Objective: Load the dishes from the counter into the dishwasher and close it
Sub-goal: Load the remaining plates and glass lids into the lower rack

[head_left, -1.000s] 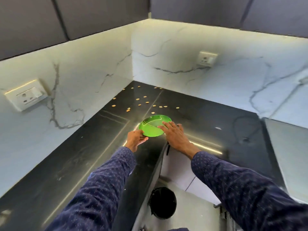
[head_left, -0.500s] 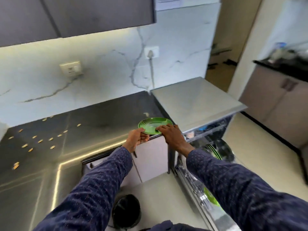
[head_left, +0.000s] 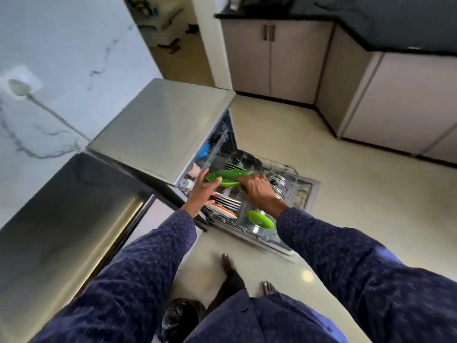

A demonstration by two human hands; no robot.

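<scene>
Both hands hold the green plate [head_left: 228, 176] over the pulled-out dishwasher rack [head_left: 284, 169] — right hand [head_left: 258, 188] fingers curled round its rim, left hand [head_left: 204, 190] fingers straighter, touching its edge.

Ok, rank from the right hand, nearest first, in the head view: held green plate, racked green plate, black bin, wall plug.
1. Held green plate, in the right hand.
2. Racked green plate, just below it.
3. Black bin, on the floor by the feet.
4. Wall plug, far left.

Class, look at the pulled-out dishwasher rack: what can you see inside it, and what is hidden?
Inside the rack stand pale plates, a small green plate and a dark pan. The right hand and the green plate it holds cover the slots beneath them.
</scene>
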